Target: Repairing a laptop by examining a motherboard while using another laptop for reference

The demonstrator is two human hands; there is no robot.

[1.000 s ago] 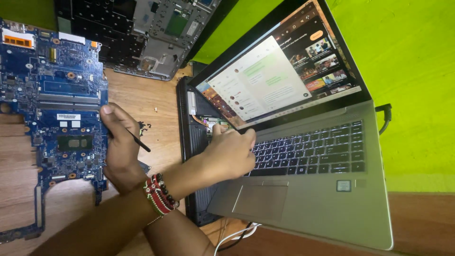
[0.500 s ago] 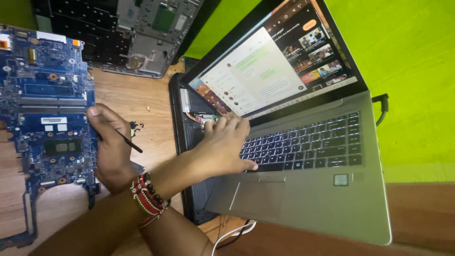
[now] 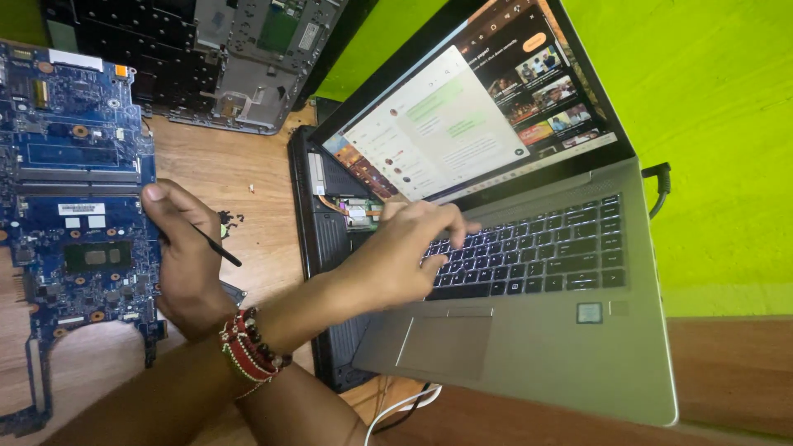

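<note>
Silver laptop (image 3: pixel 529 355), lid open and screen lit, propped over a dark opened laptop base (image 3: pixel 318 231) on the wooden surface (image 3: pixel 248 165). Blue motherboard (image 3: pixel 74 165), flat at the left, with a stripped chassis (image 3: pixel 248 58) behind it. Forearms crossed. Left hand (image 3: pixel 396 256), half a second ago fingering the exposed innards by the hinge, has slid onto the keyboard (image 3: pixel 553 248). It now lies palm down with its grip wide, fingers fanned over the keys and holding nothing; contact has passed from the innards to the keys. Right hand (image 3: pixel 190 272), beaded bracelet (image 3: pixel 252 351) at the wrist, stays at the motherboard's edge, its grip closed around a thin black tool (image 3: pixel 219 248). Small screws (image 3: pixel 230 221), loose just beside it.
</note>
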